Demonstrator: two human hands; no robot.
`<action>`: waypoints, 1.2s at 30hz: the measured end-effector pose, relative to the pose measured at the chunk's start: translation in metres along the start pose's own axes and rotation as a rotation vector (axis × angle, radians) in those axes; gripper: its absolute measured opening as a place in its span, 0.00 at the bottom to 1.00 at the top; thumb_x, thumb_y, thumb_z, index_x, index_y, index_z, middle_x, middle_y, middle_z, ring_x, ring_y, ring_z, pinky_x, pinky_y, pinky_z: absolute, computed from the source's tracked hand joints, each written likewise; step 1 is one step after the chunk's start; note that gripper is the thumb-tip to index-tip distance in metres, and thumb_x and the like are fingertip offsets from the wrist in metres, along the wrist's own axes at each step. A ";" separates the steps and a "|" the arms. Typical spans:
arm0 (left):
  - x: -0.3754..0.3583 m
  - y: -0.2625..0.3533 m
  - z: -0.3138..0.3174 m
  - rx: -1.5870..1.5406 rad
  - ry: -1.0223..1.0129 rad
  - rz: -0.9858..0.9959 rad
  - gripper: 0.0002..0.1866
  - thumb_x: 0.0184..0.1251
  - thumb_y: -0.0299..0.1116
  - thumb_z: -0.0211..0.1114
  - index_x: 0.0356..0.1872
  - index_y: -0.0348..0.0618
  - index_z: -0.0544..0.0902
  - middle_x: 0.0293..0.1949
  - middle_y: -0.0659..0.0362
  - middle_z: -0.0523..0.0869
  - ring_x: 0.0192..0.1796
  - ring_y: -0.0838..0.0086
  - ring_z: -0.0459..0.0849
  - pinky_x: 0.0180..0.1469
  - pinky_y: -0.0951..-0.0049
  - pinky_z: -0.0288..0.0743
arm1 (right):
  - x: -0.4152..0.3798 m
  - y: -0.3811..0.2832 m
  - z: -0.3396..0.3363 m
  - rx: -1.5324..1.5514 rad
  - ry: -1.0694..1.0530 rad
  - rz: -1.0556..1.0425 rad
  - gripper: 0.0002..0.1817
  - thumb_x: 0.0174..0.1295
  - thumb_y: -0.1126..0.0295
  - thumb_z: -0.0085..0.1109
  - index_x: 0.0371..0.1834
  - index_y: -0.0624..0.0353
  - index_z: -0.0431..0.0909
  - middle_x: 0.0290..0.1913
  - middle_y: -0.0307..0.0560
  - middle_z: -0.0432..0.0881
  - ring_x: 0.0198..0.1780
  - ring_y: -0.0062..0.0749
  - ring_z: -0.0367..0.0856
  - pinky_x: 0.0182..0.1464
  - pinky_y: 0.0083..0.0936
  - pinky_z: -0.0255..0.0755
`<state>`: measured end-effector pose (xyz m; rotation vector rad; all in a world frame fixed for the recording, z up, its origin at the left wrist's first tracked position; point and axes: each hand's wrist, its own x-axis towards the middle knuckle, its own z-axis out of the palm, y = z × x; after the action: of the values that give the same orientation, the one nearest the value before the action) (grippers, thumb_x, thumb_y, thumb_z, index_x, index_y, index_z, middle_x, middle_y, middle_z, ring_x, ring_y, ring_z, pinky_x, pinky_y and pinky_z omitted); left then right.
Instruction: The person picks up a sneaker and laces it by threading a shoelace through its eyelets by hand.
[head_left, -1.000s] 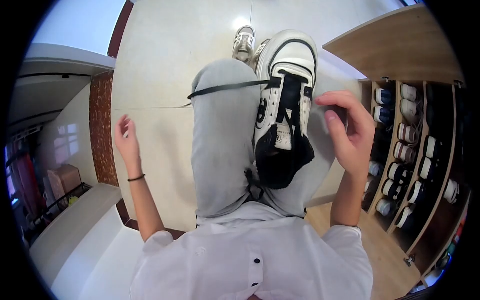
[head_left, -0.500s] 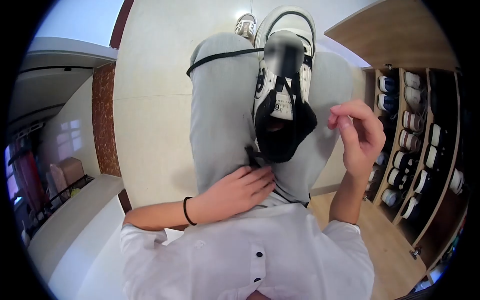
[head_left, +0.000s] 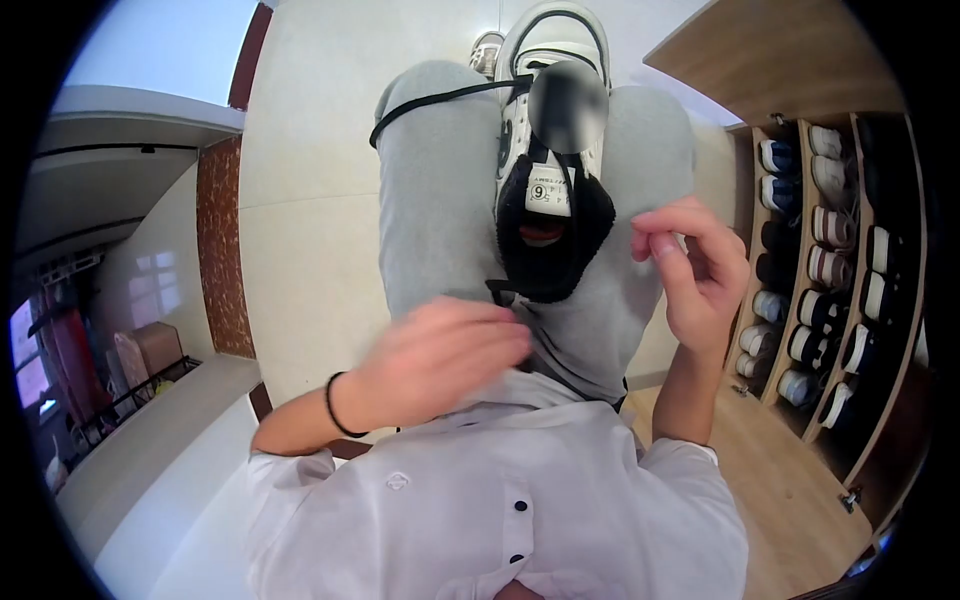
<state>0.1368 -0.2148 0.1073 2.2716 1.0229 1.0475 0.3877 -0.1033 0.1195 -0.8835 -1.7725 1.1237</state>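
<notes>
A white and black shoe [head_left: 548, 180] rests between the thighs, its toe pointing away and its black-lined opening toward me. Its tongue shows a size label, and a round blurred patch covers part of its upper. One black lace [head_left: 430, 103] runs from the shoe across the left knee; a short dark end lies by the heel. Over the lap, near the heel, my left hand [head_left: 435, 355] is motion-blurred, palm down with fingers stretched, holding nothing visible. To the shoe's right, my right hand [head_left: 695, 270] is raised with fingers curled and thumb near the index finger; anything between them is hidden.
At the right stands an open wooden shoe cabinet [head_left: 808, 270] with several pairs of shoes. Another shoe [head_left: 487, 55] is on the tiled floor [head_left: 300, 230] beyond the knees. A pinkish-brown box [head_left: 150, 352] sits at the left by a black rack.
My left hand has lifted off the lap and shifted slightly left, away from the heel. The view has shifted a little; my right hand keeps its curled pose beside the shoe.
</notes>
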 end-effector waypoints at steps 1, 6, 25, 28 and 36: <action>0.000 -0.002 -0.013 -0.021 0.110 -0.018 0.16 0.62 0.20 0.61 0.51 0.36 0.81 0.29 0.59 0.80 0.27 0.65 0.80 0.34 0.68 0.76 | 0.000 0.000 0.000 0.008 -0.005 0.001 0.11 0.57 0.86 0.54 0.40 0.68 0.84 0.31 0.45 0.83 0.33 0.26 0.80 0.36 0.21 0.72; -0.050 -0.038 -0.080 -1.339 0.892 -0.389 0.05 0.77 0.28 0.51 0.41 0.45 0.76 0.24 0.67 0.73 0.22 0.76 0.66 0.31 0.75 0.63 | 0.003 0.002 0.003 0.007 -0.025 -0.021 0.10 0.59 0.85 0.55 0.40 0.68 0.84 0.31 0.45 0.83 0.33 0.26 0.80 0.36 0.21 0.72; -0.253 -0.193 -0.100 -1.538 1.776 -0.424 0.11 0.79 0.21 0.47 0.50 0.29 0.78 0.47 0.46 0.84 0.47 0.62 0.82 0.55 0.62 0.79 | 0.047 -0.002 0.031 -0.165 0.012 0.249 0.21 0.57 0.66 0.75 0.51 0.65 0.81 0.38 0.43 0.80 0.32 0.20 0.76 0.31 0.20 0.72; -0.249 -0.194 -0.121 -1.521 1.820 -0.283 0.14 0.78 0.19 0.45 0.58 0.23 0.71 0.49 0.44 0.82 0.41 0.64 0.81 0.48 0.66 0.79 | 0.053 -0.007 0.033 -0.284 -0.032 0.240 0.23 0.57 0.66 0.75 0.52 0.66 0.80 0.40 0.44 0.79 0.31 0.22 0.77 0.31 0.21 0.73; -0.270 -0.190 -0.179 -1.363 1.876 -0.234 0.10 0.83 0.26 0.48 0.56 0.34 0.73 0.30 0.62 0.68 0.26 0.78 0.60 0.31 0.75 0.58 | 0.066 -0.007 0.028 -0.330 -0.044 0.320 0.22 0.56 0.64 0.76 0.46 0.66 0.78 0.35 0.46 0.80 0.27 0.24 0.76 0.30 0.24 0.73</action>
<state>-0.2064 -0.2891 -0.0269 -0.2868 0.4782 2.4949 0.3348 -0.0578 0.1373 -1.3886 -1.9322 1.0669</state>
